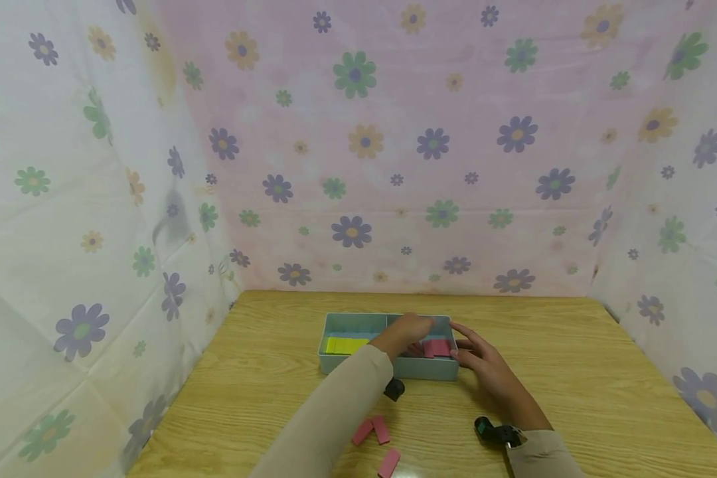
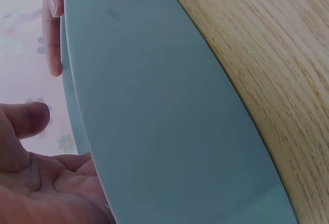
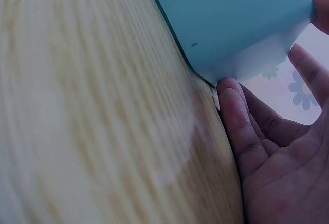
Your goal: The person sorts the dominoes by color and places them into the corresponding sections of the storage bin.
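Note:
A pale blue-green two-compartment box (image 1: 358, 364) stands on the table. Yellow rectangular blocks (image 1: 345, 345) lie in its left compartment, pink rectangular blocks (image 1: 437, 348) in the right one. My left hand (image 1: 407, 330) reaches down into the right compartment. In the left wrist view its thumb (image 2: 31, 120) stands apart and the palm looks bare, while the box wall hides its fingertips. At the box's right end, my right hand (image 1: 484, 364) grips the corners between thumb and fingers. The right wrist view shows fingers (image 3: 239, 118) against the lower edge of the box.
Three loose pink blocks (image 1: 381, 430) lie on the wooden table (image 1: 263, 385) in front of the box, near my left forearm. Flower-patterned cloth (image 1: 394, 166) hangs behind the table and along both sides. A small black camera (image 1: 496, 433) sits on my right wrist.

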Available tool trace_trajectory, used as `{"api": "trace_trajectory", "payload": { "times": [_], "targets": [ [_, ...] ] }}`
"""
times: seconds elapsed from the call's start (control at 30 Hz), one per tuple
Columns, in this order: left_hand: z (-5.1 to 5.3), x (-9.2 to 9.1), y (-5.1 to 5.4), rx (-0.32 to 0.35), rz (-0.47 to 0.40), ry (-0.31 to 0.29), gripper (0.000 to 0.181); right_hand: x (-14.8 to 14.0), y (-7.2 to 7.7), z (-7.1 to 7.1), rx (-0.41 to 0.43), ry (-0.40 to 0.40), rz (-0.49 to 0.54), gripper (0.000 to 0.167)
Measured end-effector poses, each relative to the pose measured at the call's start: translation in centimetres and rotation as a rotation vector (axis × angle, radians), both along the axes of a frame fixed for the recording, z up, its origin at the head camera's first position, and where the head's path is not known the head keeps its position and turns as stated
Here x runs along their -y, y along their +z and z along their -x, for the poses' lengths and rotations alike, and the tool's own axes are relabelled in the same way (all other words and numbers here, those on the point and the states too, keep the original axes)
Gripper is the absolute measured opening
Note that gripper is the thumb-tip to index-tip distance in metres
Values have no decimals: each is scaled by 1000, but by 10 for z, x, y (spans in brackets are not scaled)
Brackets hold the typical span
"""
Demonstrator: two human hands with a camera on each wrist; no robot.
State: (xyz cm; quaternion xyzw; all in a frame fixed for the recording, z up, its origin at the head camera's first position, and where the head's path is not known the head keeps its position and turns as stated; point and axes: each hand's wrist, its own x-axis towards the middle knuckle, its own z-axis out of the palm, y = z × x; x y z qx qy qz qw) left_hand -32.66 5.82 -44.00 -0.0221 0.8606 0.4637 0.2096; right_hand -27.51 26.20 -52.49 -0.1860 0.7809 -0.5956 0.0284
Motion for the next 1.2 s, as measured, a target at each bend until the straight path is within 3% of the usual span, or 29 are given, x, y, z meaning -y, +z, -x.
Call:
{"api": "trace_trajectory", "payload": {
  "times": [0.63,0.83,1.0,1.2],
  "targets": [
    [-3,1,0,24,-35,25,59,1,2,-2,11,13,7,59],
    [2,2,1,-26,-33,38,53,1,2,-1,6,-1,-2,59],
    [4,7,8,-53,-62,39,50,0,3,-1,-2,-8,-5,59],
    [-11,26,25,-55,-140,-19,43,1,2,-1,8,-4,-2,60]
  ]
}}
